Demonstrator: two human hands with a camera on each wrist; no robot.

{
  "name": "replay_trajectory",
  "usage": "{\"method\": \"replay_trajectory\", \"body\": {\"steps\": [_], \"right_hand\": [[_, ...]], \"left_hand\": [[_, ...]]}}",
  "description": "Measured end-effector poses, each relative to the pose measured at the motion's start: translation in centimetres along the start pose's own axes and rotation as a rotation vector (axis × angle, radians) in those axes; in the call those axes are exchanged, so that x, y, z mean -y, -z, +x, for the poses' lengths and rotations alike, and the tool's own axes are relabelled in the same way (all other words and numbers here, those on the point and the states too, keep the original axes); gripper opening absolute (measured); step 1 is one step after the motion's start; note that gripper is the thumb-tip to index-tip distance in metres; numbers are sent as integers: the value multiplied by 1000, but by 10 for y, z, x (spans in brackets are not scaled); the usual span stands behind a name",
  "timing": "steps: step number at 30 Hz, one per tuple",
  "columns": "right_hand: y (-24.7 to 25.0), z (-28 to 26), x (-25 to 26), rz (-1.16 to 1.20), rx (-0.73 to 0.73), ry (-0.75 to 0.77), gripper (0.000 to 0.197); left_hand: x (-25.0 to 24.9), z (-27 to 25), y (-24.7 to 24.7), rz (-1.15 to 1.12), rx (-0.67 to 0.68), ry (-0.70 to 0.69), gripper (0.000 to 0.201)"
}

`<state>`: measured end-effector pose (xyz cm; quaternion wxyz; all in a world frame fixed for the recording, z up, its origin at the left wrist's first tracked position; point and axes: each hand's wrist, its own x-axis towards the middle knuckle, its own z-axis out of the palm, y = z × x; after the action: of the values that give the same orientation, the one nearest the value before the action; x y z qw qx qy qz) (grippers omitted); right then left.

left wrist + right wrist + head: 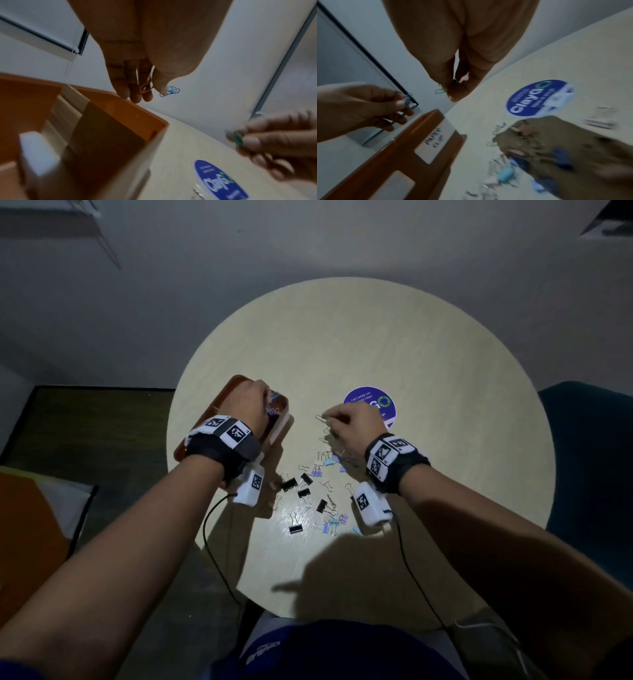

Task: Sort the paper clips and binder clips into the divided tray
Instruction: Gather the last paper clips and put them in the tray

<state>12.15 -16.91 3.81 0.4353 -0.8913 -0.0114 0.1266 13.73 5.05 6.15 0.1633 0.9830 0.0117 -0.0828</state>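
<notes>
An orange divided tray (237, 379) sits at the table's left. One compartment bears a label reading "PAPER CLIP" (435, 138). My left hand (265, 397) hovers over the tray, pinching coloured paper clips: an orange one (145, 88) and a blue-green one (169, 91). My right hand (327, 419), just right of the tray, pinches a green paper clip (440, 91) between thumb and finger. Black binder clips (289, 484) and pastel binder clips (329, 526) lie scattered on the table in front of me, mixed with silver paper clips (323, 440).
A round purple sticker (370, 405) is stuck on the pale round table (376, 337) beyond my right hand. Black cables (212, 542) hang from both wrists over the near edge. A dark blue chair (589, 460) stands at the right.
</notes>
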Motion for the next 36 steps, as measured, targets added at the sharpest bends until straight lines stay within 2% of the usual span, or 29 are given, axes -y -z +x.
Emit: {"method": "replay_trajectory", "body": {"steps": [3,7,13,18,22,26,32,36], "right_hand": [[-18,23,37,-95,44,119,18],[-39,47,68,-232,98,211,21],[-52,65,84,-339,165,247,22],[-60,67,87,-370,188,250,21],[-58,63,83,-339,185,244,28],[-44,57,68,-301,120,183,22],[-22,29,35,-298,98,108,16],[-11,8,14,-253,73,52,14]], "left_hand": [[20,9,4,96,32,36,27],[37,18,6,236,79,48,30],[39,22,9,268,116,68,34],[36,20,7,291,172,73,29],[35,19,7,263,184,68,33],[33,16,7,263,175,43,40],[14,13,7,277,130,-3,23],[-4,1,13,294,164,-41,16]]}}
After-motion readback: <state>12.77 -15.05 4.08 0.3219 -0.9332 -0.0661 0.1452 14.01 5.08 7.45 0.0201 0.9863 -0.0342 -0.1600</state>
